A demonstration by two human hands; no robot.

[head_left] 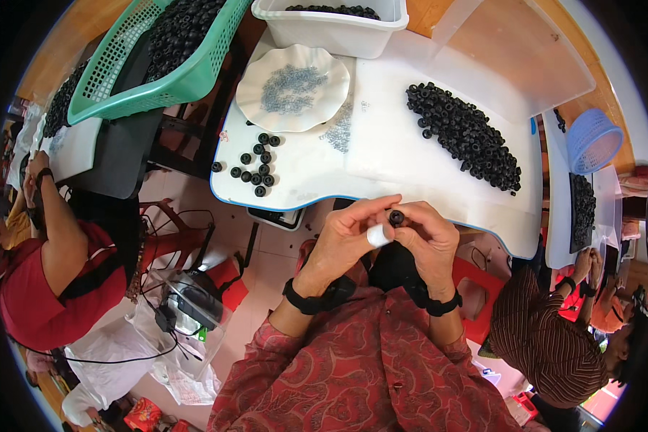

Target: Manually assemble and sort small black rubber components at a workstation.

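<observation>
Just in front of the table's near edge, my two hands meet over my lap. Between their fingertips is a small black round part (396,217) with a hole in its middle. My right hand (432,237) pinches it with thumb and forefinger. My left hand (344,234) is closed around its other side, with a white wrap (379,235) on the thumb. Whether a smaller piece is in the left fingers too is hidden. On the table's left part lie several similar loose black parts (259,178). A large pile of them (464,137) spreads on the right.
A scalloped white plate (248,97) holds small clear pieces, and more clear pieces (338,129) lie beside it. A white tub (324,34) and a green basket (108,86) stand behind. A translucent panel (518,61) rises at back right. Co-workers sit left (65,273) and right (547,338).
</observation>
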